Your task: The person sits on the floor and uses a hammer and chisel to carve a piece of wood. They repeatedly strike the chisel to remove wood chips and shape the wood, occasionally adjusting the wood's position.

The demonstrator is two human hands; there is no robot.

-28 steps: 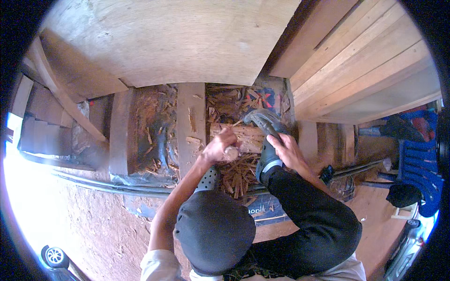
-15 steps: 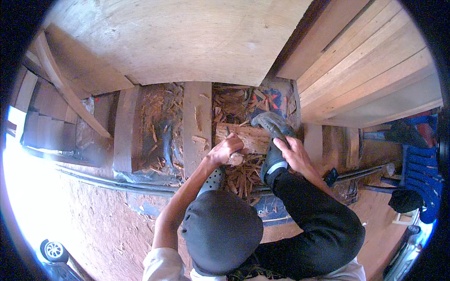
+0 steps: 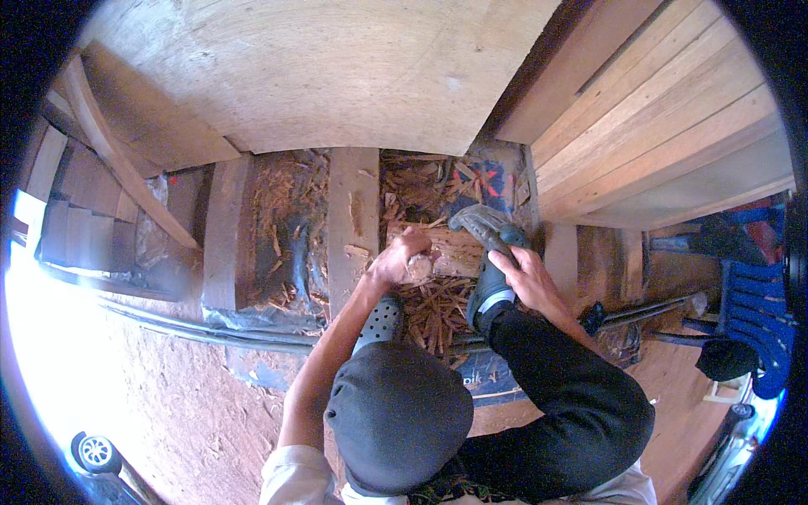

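Note:
My left hand is closed around a chisel with a round wooden handle, whose butt end points up at me. Its blade is hidden by the fist. Under it lies a rough block of wood with a chipped surface. To the right, my right hand grips the dark handle of a hammer; the grey head hangs over the block's right part, apart from the chisel. My right foot, in a dark clog, is against the block's right end.
Wood chips litter the ground around the block. Wooden beams run on its left. A large plywood sheet stands ahead, stacked planks at the right. A blue chair is far right; my other clog is nearer.
My left hand has shifted slightly away from me and left, and the chisel's butt end has moved up with it. My right hand and the hammer have barely moved.

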